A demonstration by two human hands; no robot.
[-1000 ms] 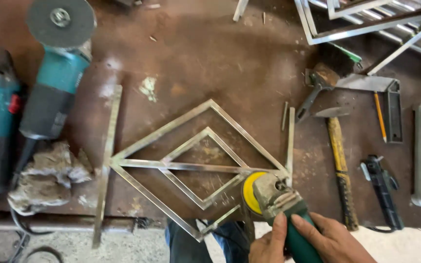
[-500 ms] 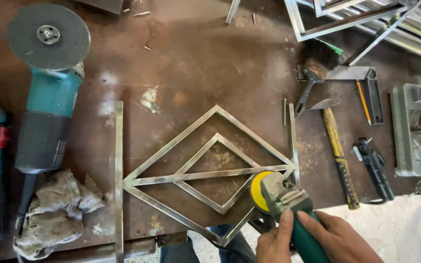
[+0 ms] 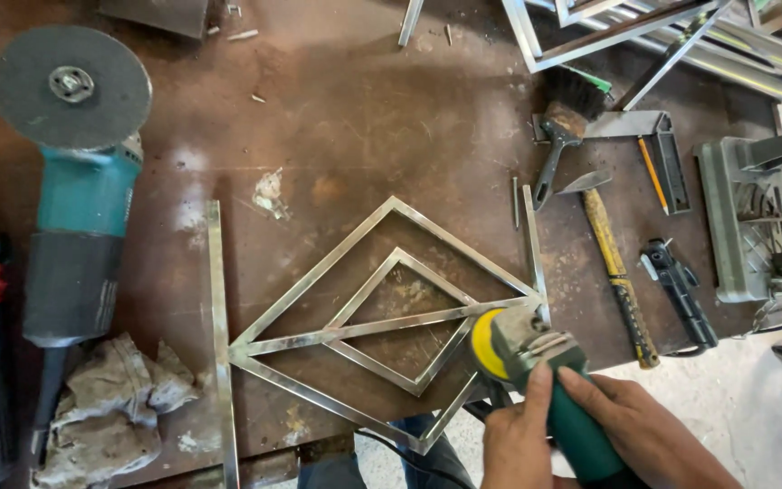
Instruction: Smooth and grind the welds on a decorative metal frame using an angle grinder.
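Rusty brown steel workbench (image 3: 364, 118) carries everything. At six o'clock, left hand (image 3: 518, 439) and right hand (image 3: 644, 435) are both wrapped tight around a small green angle grinder with yellow disc (image 3: 522, 349), touching the diamond-shaped frame of bright steel bars (image 3: 382, 335) at its right corner. The unclamped frame could slide or kick. At ten o'clock lies a large teal grinder (image 3: 74, 208); at two o'clock, a wooden-handled hammer (image 3: 617, 272).
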